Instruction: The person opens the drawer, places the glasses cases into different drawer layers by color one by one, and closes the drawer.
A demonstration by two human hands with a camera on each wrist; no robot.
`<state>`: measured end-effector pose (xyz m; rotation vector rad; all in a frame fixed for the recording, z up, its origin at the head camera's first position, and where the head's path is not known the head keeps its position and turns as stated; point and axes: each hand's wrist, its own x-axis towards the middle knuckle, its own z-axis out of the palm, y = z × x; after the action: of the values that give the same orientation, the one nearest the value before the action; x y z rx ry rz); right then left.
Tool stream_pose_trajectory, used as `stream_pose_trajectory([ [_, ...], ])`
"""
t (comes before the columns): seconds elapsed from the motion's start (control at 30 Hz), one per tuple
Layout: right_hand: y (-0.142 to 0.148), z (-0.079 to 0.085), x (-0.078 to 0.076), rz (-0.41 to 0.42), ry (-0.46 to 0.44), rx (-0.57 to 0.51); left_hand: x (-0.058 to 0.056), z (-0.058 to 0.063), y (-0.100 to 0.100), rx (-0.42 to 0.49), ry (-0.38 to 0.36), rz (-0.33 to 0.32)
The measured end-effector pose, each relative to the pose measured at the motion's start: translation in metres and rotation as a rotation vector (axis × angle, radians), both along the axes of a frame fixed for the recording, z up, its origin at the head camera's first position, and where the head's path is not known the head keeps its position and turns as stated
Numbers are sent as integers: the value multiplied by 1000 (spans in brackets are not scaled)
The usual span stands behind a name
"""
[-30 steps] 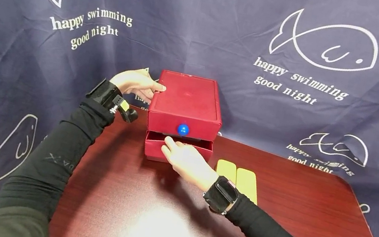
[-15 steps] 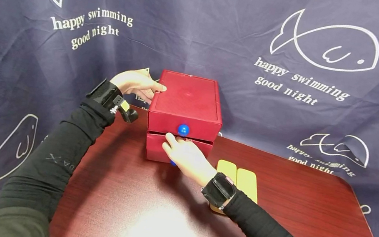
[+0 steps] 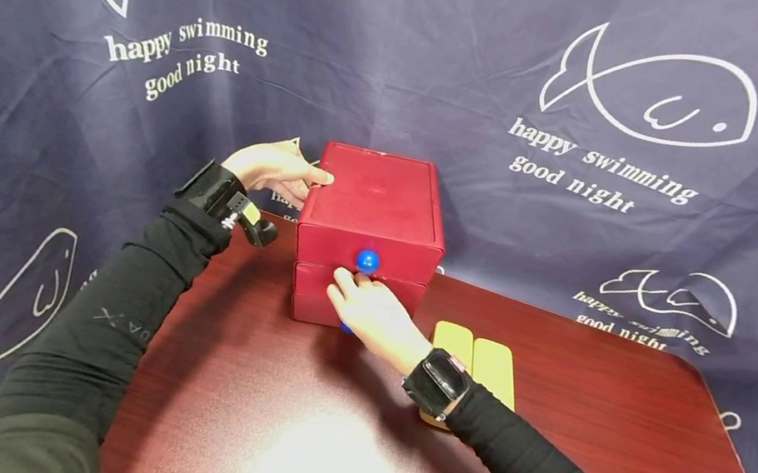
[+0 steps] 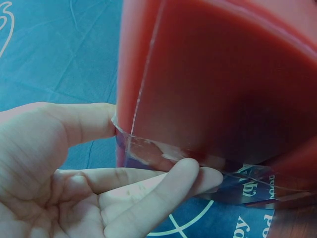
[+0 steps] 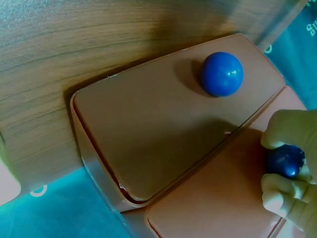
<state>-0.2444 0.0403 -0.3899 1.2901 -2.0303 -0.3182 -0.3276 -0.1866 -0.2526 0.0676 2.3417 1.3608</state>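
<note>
A red cabinet of three stacked drawers (image 3: 375, 193) stands on the table, with round blue knobs. My right hand (image 3: 372, 316) holds the middle drawer's knob (image 5: 285, 161) between thumb and fingers; that knob is hidden in the head view. The top knob (image 3: 367, 261) shows just above my fingers, and the bottom knob (image 5: 222, 74) sits free. All drawers look pushed in. My left hand (image 3: 277, 168) rests at the cabinet's left rear, thumb on the top edge. In the left wrist view its other fingers (image 4: 163, 198) lie nearly straight beside the side wall, near clear tape (image 4: 163, 153).
Two yellow blocks (image 3: 495, 367) lie side by side on the reddish wooden table (image 3: 605, 420), right of the cabinet and partly under my right forearm. A dark blue curtain (image 3: 409, 64) with white fish prints hangs close behind the cabinet.
The middle drawer, partly pulled out a second ago, has slid back into the cabinet with my right hand on its front. The bottom knob has come into view. My left hand stays put.
</note>
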Motion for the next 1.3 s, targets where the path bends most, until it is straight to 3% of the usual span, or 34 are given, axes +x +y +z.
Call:
stream_pose_trajectory([
  [0.63,4,-2,-1,32,30,-15,-1,0,-1,-12,-4,-16],
  [1.3,14,-6,17,-29,-58,14,0,0,-1,3,-16,-26],
])
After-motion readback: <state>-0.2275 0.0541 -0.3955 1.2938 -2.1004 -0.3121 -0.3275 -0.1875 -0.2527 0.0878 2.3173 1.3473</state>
